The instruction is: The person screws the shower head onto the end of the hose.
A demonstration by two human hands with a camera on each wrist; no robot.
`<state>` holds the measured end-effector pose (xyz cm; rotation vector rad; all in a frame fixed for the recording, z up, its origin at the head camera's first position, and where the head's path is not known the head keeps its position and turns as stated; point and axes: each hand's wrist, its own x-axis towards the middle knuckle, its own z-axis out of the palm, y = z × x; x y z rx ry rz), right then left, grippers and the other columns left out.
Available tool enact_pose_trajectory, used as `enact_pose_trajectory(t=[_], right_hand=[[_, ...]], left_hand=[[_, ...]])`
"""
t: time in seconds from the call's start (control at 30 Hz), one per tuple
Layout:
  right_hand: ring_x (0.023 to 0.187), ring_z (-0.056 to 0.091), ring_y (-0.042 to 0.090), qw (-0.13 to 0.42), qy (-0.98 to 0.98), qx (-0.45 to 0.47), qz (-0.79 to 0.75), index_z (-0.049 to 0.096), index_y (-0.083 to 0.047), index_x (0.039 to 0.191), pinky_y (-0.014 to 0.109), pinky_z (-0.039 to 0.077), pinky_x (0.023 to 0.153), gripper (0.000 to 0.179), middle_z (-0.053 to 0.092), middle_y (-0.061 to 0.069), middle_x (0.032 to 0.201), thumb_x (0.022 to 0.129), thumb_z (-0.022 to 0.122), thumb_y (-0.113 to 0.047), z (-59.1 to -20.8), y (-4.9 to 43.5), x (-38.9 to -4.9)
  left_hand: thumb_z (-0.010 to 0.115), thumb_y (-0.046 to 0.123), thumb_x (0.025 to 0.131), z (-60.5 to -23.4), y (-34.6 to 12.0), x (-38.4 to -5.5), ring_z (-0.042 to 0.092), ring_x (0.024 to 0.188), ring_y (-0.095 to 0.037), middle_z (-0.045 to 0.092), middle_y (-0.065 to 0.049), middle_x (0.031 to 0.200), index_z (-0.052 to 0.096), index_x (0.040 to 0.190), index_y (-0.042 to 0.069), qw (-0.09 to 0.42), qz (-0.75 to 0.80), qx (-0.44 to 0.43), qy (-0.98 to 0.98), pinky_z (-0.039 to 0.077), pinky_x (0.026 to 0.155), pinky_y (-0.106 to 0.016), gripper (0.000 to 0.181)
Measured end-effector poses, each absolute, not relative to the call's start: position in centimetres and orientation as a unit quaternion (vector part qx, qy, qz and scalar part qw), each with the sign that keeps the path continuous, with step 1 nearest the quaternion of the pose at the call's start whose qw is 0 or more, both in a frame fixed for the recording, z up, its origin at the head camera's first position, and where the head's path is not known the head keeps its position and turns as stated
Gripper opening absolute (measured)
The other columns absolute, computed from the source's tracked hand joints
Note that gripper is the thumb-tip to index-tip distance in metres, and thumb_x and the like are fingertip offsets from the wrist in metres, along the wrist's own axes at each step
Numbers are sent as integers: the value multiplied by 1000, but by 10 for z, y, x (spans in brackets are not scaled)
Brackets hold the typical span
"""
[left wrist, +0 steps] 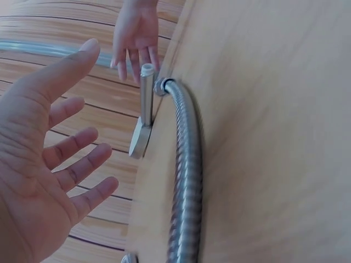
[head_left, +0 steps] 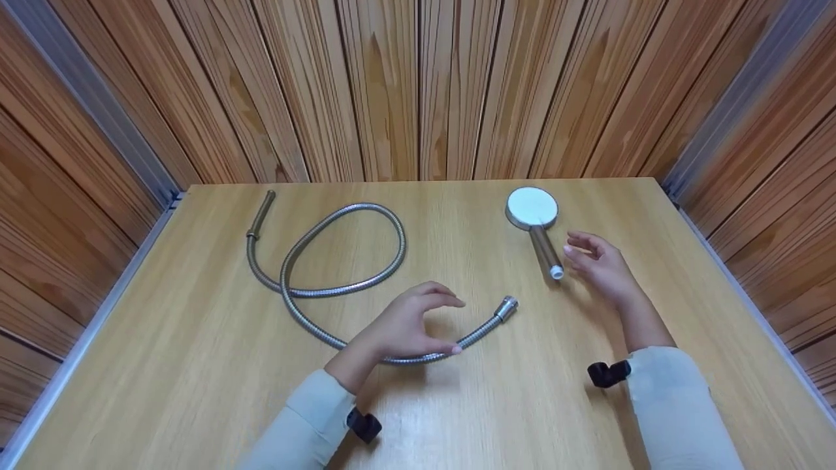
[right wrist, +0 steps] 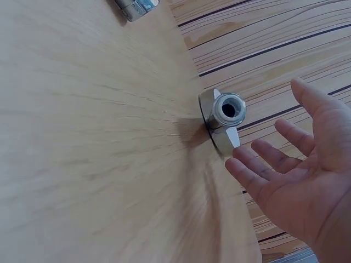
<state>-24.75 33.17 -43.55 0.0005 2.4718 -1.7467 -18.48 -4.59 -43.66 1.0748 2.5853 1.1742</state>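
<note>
A flexible metal shower hose (head_left: 339,292) lies looped on the wooden table, its silvery end nut (head_left: 507,307) pointing right. My left hand (head_left: 408,323) hovers over the hose near that end, thumb and fingers spread apart, holding nothing. To the right lies a shower head (head_left: 532,209) with a round white face, its handle (head_left: 546,251) toward me and a white threaded tip at the end. Just right of the handle is my right hand (head_left: 604,267), fingers loosely bent and apart from it. In the right wrist view the handle's open end (right wrist: 229,109) faces the camera.
Wood-plank walls (head_left: 385,91) stand behind the table (head_left: 196,365) and on both sides, with grey metal strips at the corners. The hose's other end (head_left: 264,212) lies at the back left. Small black mounts (head_left: 609,375) sit at both sleeve cuffs.
</note>
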Motion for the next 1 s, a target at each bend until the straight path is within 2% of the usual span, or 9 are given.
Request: enact_pose_trajectory(t=[0.27,0.53,0.83,1.0], right_hand=[[129,44,27,53,789,25,-612,29,-2,150,40,40,105,73,33,20,150,96,60,-39,-443,326,-252],[126,45,24,55,763,45,-643,30,-4,151,20,48,90,70,34,17,148,96,60,-36,-451,320,-259],[120,47,20,85,739,79,-664,28,-10,153,22,48,89,70,35,15,148,96,61,-34,-458,318,-267],[105,56,16,90,733,85,-669,31,-8,151,24,51,84,66,46,13,134,96,64,-25,-460,315,-271]], left_hand=[[89,34,70,-446,-26,-186,51,118,-14,53,7,129,62,130,19,70,408,335,847,45,98,-36,68],[91,30,68,-459,-12,-186,55,114,-21,55,5,127,63,129,13,74,467,327,818,51,91,-36,68],[90,24,70,-464,4,-183,54,117,-18,53,8,128,64,129,15,99,496,313,804,51,90,-32,65],[89,23,70,-467,12,-183,55,117,-21,53,6,127,64,128,13,101,502,319,797,50,93,-30,64]])
